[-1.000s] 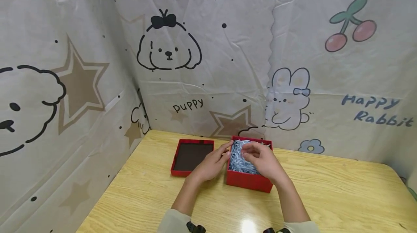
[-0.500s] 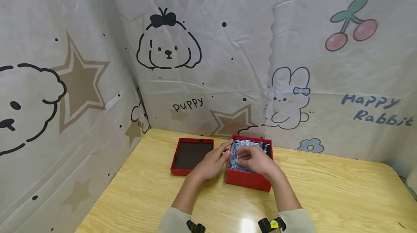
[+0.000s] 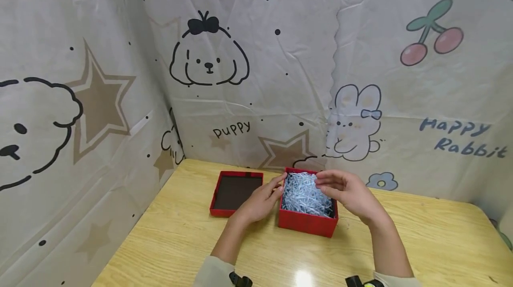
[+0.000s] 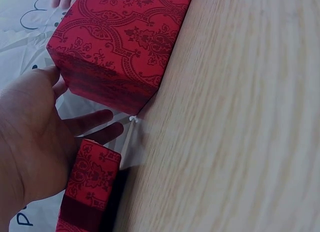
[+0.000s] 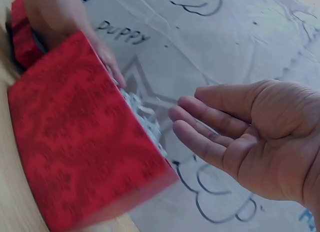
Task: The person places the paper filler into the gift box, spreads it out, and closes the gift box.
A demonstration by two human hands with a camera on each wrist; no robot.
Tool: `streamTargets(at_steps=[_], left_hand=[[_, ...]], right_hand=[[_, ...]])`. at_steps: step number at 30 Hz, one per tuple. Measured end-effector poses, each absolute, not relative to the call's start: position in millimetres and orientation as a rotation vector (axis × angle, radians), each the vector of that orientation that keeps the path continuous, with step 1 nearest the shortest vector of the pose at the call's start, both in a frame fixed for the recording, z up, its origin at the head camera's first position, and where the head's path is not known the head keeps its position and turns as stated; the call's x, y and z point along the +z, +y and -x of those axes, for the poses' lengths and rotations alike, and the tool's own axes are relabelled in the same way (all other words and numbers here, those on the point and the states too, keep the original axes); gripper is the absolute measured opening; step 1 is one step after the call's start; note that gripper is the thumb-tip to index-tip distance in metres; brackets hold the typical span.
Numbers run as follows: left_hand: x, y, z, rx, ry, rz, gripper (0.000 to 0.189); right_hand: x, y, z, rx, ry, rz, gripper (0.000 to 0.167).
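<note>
A red patterned box (image 3: 306, 223) stands on the table, filled with pale blue shredded paper (image 3: 303, 193). At its left side my left hand (image 3: 258, 202) rests, fingertips right at the rim and fingers extended. The left wrist view shows that hand (image 4: 35, 127) between the box (image 4: 120, 36) and the red lid (image 4: 92, 177), with nothing in its grasp. Over the box's right edge hovers my right hand (image 3: 348, 191), fingers loosely bent and holding nothing. In the right wrist view this hand (image 5: 255, 137) is apart from the box (image 5: 85, 142), its palm bare.
Left of the box lies the lid (image 3: 236, 193), its dark inside facing up. A wooden table (image 3: 421, 233) carries both. Behind and to the left hangs a printed cloth (image 3: 256, 55) with cartoon drawings. A small white bit (image 4: 133, 119) lies near the box's corner.
My right hand has come up out of the shredded paper and moved right, baring the filling, which now lies more evenly across the box. The left hand stays at the box's side.
</note>
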State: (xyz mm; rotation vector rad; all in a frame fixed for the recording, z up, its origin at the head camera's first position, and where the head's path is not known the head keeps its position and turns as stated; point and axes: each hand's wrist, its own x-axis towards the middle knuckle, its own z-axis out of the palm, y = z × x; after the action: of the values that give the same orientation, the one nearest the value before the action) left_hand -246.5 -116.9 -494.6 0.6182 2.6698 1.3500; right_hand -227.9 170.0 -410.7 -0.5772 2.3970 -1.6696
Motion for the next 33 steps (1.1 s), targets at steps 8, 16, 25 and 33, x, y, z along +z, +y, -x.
streamTargets(at_steps=[8,16,25,33], left_hand=[[-494.1,-118.9,245.6,1.335,2.673,-0.577,0.055],[-494.7,-116.7,246.4,1.352,2.653,-0.58,0.054],[-494.2,-116.3,247.1,1.367,2.637,-0.616,0.053],[-495.0,-117.7,248.3,1.331,2.653,-0.612,0.054]], right_hand=[[-419.9,179.6,222.9,-1.722,2.361,0.543,0.036],[-437.0,145.1,231.3,-1.525,2.536,0.626,0.035],[-450.4,110.4,242.5,-1.198,2.699,0.628,0.028],[-449.8,102.0,244.5,-1.006,2.797,0.524,0.02]])
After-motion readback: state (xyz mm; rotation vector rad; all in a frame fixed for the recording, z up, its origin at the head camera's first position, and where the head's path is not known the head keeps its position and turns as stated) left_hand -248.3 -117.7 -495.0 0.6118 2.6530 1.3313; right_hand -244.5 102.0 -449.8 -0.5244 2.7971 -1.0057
